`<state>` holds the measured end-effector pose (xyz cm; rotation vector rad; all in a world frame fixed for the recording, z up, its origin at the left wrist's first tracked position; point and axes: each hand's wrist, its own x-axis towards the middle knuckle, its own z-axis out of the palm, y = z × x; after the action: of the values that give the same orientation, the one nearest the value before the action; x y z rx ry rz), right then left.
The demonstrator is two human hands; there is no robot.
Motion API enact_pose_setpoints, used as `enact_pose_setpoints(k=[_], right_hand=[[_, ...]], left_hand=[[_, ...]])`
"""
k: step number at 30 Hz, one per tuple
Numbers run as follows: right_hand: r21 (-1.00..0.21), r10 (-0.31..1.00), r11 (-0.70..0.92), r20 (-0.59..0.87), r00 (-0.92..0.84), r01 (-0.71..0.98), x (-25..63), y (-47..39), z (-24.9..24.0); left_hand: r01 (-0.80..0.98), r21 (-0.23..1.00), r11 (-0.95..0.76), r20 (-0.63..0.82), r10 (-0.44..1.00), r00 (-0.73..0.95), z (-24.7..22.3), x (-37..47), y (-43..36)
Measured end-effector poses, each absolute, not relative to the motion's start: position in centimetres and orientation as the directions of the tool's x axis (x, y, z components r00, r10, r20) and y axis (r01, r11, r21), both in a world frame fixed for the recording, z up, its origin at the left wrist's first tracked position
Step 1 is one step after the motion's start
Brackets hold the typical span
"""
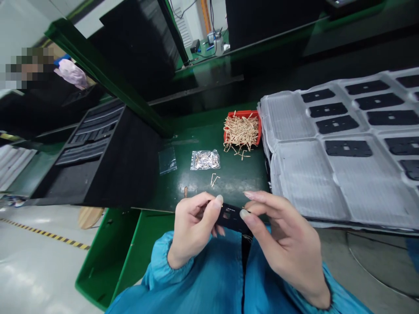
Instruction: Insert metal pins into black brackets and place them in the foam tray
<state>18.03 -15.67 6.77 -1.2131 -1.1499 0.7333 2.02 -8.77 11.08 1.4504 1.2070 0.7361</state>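
Close to my body, a small flat black plate (235,219) with little square cut-outs is held between both hands. My left hand (193,231) is closed on its left end, thumb on top. At the right end, my right hand (288,237) pinches the plate's edge with the thumb, its index finger lifted. A tiny bit at those right fingertips is too small to make out. Just beyond the hands, a couple of loose tan bent clips (214,179) lie on the green bench (183,144). Behind them sits a clear zip bag (205,160) of small metallic-looking parts.
A red bin (259,129) heaped with tan clips stands further back, some spilled in front. To the right, white trays (294,179) hold several black plates (348,148). A flat clear bag (167,160) and a black partitioned box (121,165) are on the left.
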Motion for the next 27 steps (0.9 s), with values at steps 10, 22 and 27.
enact_pose_setpoints(k=[10, 22, 27], right_hand=[[-0.967, 0.906, 0.233, 0.255, 0.339, 0.104, 18.1, -15.3, 7.0], [-0.939, 0.879, 0.304, 0.342, 0.333, 0.163, 17.6, -15.6, 6.4], [-0.946, 0.885, 0.291, 0.323, 0.336, 0.143, 17.9, -15.5, 6.4]], left_hand=[[0.162, 0.983, 0.082, -0.145, 0.891, 0.429, 11.7, 1.5, -9.2], [0.24, 0.968, -0.074, -0.013, 0.94, 0.34, 10.0, 1.8, -9.3], [0.133, 0.986, 0.105, -0.152, 0.896, 0.417, 10.2, 1.9, -9.7]])
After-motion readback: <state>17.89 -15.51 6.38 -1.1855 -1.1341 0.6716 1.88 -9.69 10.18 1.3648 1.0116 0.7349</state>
